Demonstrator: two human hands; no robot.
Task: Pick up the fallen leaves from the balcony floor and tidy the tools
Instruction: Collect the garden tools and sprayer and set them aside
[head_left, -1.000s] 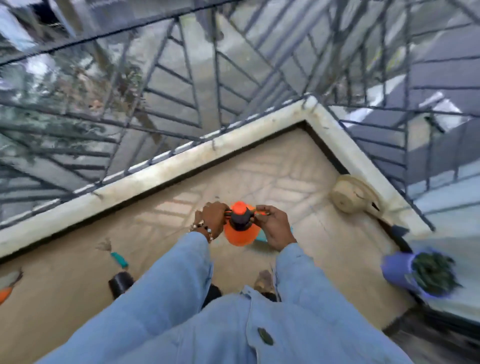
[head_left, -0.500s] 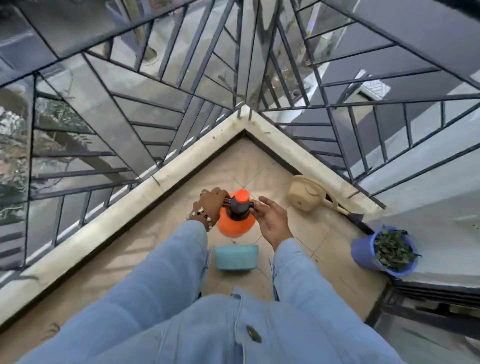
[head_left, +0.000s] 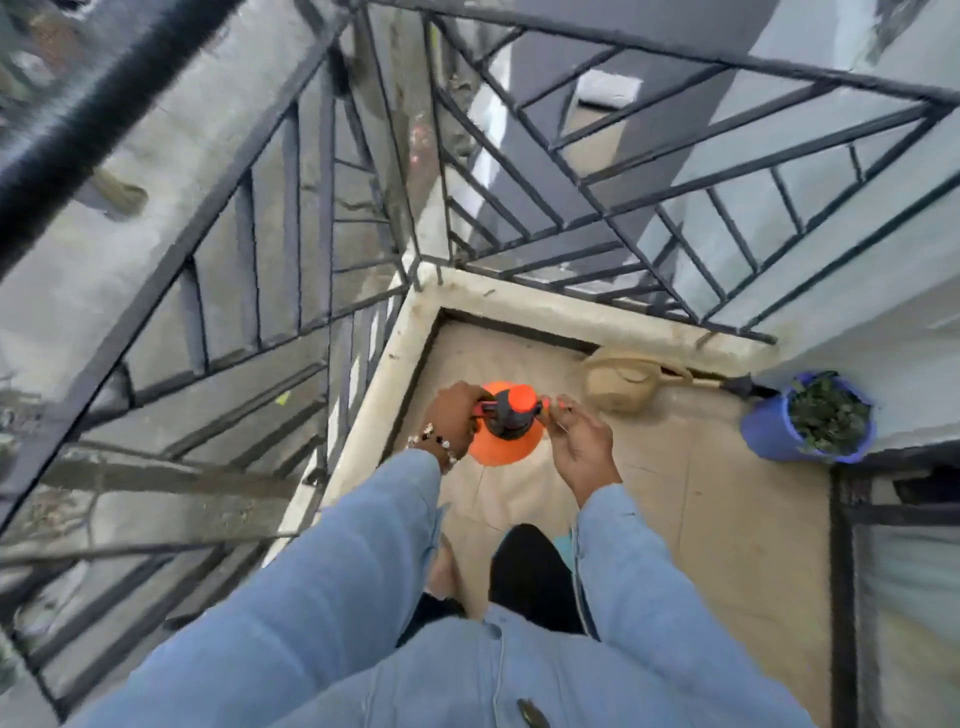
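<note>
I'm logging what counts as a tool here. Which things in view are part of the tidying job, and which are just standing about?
Part of the job:
- orange spray bottle, gripped by the left hand, right hand pinching its nozzle
- beige watering can on the floor by the ledge

Standing about:
- blue plant pot
- black railing

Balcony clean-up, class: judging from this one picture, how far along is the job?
Done: no loose leaves show on the visible floor. In hand: the left hand grips the orange spray bottle by its handle; the right hand pinches its nozzle. Left: putting it away, perhaps beside the watering can by the wall.
</note>
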